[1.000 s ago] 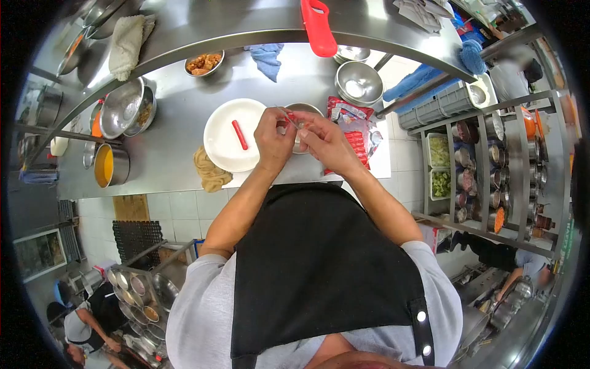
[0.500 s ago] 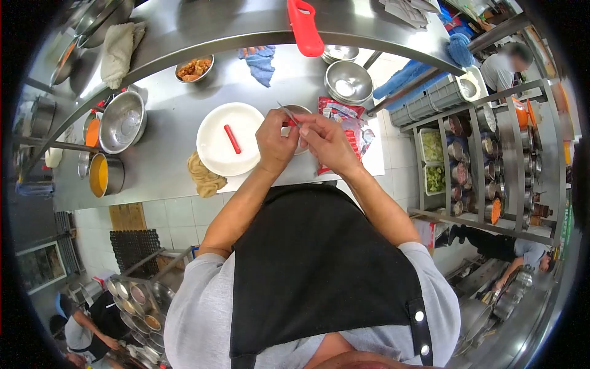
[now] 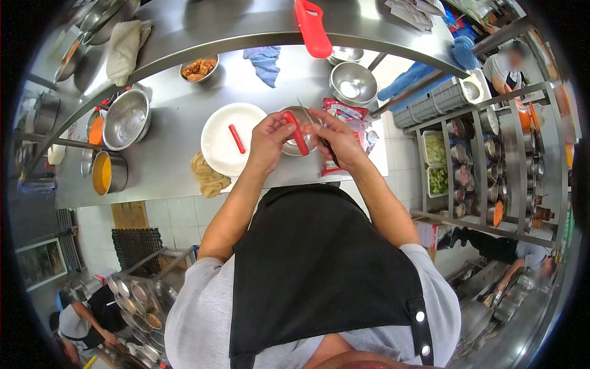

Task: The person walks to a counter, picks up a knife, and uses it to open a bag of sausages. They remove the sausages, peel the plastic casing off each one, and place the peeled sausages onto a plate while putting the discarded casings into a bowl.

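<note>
Tabletop (image 3: 166, 111): plate (image 3: 219, 152) at near centre, one sausage (image 3: 236, 139) lying on it. Near cloth (image 3: 209, 175) at the plate's near left edge. Middle bowl (image 3: 291, 151) right of the plate; packaging (image 3: 339, 110) right of that bowl. Stacked bowls (image 3: 354, 82) beyond the packaging. Far cloth (image 3: 264, 64) left of the stack, food bowl (image 3: 200, 69) farther left. Pot (image 3: 121, 173) at left, near side of the left bowl (image 3: 126, 120).

Knife handle (image 3: 331, 153) partly hidden by right fingers (image 3: 328, 120)
</note>
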Demonstrator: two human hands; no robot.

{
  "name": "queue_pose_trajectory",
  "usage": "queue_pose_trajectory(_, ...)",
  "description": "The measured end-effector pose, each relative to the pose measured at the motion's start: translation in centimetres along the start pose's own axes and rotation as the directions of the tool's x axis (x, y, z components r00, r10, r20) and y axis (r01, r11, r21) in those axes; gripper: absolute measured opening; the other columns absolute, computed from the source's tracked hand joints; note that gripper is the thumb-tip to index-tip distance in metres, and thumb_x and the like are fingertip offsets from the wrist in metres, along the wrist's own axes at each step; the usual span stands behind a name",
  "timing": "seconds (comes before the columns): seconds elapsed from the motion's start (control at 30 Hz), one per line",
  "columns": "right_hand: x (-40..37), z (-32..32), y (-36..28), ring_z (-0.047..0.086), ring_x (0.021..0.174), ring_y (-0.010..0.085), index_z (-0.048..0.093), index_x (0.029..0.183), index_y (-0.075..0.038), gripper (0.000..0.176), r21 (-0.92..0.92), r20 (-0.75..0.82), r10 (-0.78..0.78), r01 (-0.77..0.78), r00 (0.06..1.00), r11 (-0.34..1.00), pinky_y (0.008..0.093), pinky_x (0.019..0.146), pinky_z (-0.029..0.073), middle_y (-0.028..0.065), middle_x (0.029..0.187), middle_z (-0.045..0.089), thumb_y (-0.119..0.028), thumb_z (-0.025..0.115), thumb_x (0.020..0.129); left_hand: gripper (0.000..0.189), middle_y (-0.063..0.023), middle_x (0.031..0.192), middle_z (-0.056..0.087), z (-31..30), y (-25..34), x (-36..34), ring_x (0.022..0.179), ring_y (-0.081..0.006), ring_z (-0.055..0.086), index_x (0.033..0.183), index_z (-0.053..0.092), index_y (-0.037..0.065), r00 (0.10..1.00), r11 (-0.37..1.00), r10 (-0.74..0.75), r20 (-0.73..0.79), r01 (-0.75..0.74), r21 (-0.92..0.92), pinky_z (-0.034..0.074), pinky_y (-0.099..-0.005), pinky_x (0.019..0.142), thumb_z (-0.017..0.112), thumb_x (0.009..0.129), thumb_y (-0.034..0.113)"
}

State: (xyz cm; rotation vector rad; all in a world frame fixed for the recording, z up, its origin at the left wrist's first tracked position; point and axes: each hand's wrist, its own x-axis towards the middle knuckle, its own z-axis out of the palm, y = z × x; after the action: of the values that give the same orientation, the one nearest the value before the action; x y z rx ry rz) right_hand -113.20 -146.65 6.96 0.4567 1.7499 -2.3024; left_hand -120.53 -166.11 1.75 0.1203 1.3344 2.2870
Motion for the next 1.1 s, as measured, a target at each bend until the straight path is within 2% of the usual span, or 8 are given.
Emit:
queue_pose_trajectory(0.13,1.0,-1.0,1.9,0.046,0.055,0.0065,0.053,0.155,-0.003,0.051,-0.021,0.015,0.073,-0.072,0.997,0.997,0.0241,0.045,0.034,0.0,0.087,0.062,-0.022,0.062,0.108,0.038,-0.0206,0.13,0.069,-0.6,0.9,-0.7,0.113,-0.0305,0.073,0.14,0.056,-0.008,0.994,0.981,-0.086,0.069,0.097,-0.17,0.058,-0.041,0.102,0.062,0.103,0.001)
queue_pose_trajectory(0.33,1.0,-1.0,2.7,0.047,0.057,0.006,0.055,0.155,-0.008,0.049,-0.142,-0.054,0.011,-0.019,0.998,0.99,0.0234,0.048,0.036,-0.0002,0.086,0.063,-0.022,0.062,0.108,0.038,-0.0187,0.13,0.07,-1.8,0.6,-1.3,0.113,-0.0302,0.073,0.14,0.058,-0.006,0.991,0.974,-0.122,0.053,0.13,-0.184,0.059,-0.0395,0.1,0.063,0.103,0.0)
queue_pose_trajectory(0.43,0.5,0.1,2.2,0.047,0.058,0.0052,0.056,0.154,-0.01,0.047,-0.067,0.059,0.079,-0.075,0.995,0.995,0.0226,0.049,0.035,0.0004,0.085,0.063,-0.022,0.063,0.108,0.036,-0.0154,0.123,0.073,-1.8,-0.2,-1.4,0.111,-0.0248,0.073,0.134,0.062,-0.004,0.995,0.996,-0.086,-0.041,0.087,0.002,0.058,-0.0367,0.097,0.069,0.1,-0.001)
queue_pose_trajectory(0.53,-0.6,2.0,1.2,0.048,0.058,0.0045,0.056,0.153,-0.01,0.046,-0.064,0.138,0.045,-0.037,0.989,0.997,0.0223,0.049,0.035,0.0003,0.084,0.063,-0.02,0.062,0.108,0.029,-0.0114,0.108,0.076,-0.9,0.6,-2.1,0.098,-0.0183,0.074,0.125,0.066,-0.004,0.991,0.929,0.076,-0.114,-0.029,0.368,0.06,-0.0308,0.088,0.072,0.096,-0.004)
queue_pose_trajectory(0.73,-0.6,2.9,1.0,0.049,0.06,0.0037,0.056,0.153,-0.009,0.046,-0.141,0.113,-0.042,0.058,0.993,0.988,0.0213,0.052,0.037,-0.001,0.083,0.065,-0.018,0.061,0.108,0.023,-0.0094,0.1,0.075,-0.4,-0.2,-2.0,0.088,-0.015,0.074,0.114,0.065,-0.004,0.942,0.788,0.336,-0.01,-0.275,0.551,0.061,-0.0297,0.077,0.074,0.093,-0.005)
queue_pose_trajectory(0.93,-0.7,2.9,1.0,0.049,0.062,0.0038,0.062,0.149,-0.009,0.042,-0.166,0.064,-0.091,0.101,0.994,0.981,0.021,0.053,0.038,-0.0023,0.084,0.065,-0.019,0.061,0.108,0.022,-0.0108,0.104,0.076,0.7,0.3,-2.6,0.093,-0.0176,0.075,0.116,0.065,-0.005,0.944,0.821,0.329,-0.006,-0.284,0.495,0.061,-0.0303,0.082,0.071,0.095,-0.007)
queue_pose_trajectory(1.03,-0.6,2.1,1.1,0.048,0.06,0.0042,0.064,0.148,-0.008,0.041,-0.111,0.065,-0.056,0.063,0.996,0.992,0.0217,0.051,0.037,-0.0022,0.085,0.065,-0.019,0.062,0.108,0.027,-0.0148,0.111,0.076,0.5,0.2,-2.6,0.098,-0.0199,0.076,0.126,0.063,-0.005,0.958,0.861,0.282,0.04,-0.272,0.431,0.062,-0.0324,0.088,0.064,0.099,-0.007)
queue_pose_trajectory(1.1,-0.2,1.3,1.4,0.048,0.059,0.0048,0.062,0.149,-0.007,0.043,-0.064,0.025,-0.044,0.046,0.999,0.997,0.0224,0.049,0.037,-0.0021,0.084,0.064,-0.019,0.063,0.108,0.035,-0.0162,0.119,0.074,0.4,0.4,-2.3,0.106,-0.0237,0.074,0.137,0.06,-0.005,0.995,0.986,0.101,-0.016,-0.098,0.134,0.06,-0.0359,0.095,0.061,0.102,-0.002)
